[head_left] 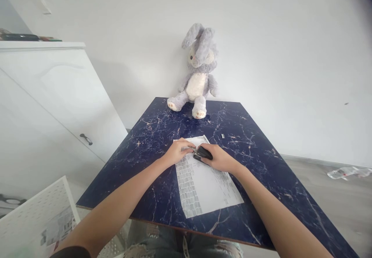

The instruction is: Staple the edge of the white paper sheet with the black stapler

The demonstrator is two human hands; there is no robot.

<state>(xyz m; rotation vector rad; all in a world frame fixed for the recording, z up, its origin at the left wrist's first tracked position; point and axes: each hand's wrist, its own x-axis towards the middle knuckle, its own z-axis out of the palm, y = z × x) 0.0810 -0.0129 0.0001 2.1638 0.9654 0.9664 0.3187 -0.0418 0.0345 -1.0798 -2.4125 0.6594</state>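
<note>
A printed sheet of paper (203, 184) lies on the dark blue marbled table (255, 165). My right hand (219, 158) is closed around a small black stapler (202, 153) over the upper part of the sheet. My left hand (177, 151) rests on the sheet's top left corner, fingers curled down and touching the stapler's tip. A small strip of staples (223, 135) lies on the table beyond my right hand.
A grey plush rabbit (197, 71) sits at the table's far edge against the white wall. A white cabinet (52, 106) stands to the left. A white perforated board (35, 219) is at the lower left. A plastic bottle (347, 172) lies on the floor at right.
</note>
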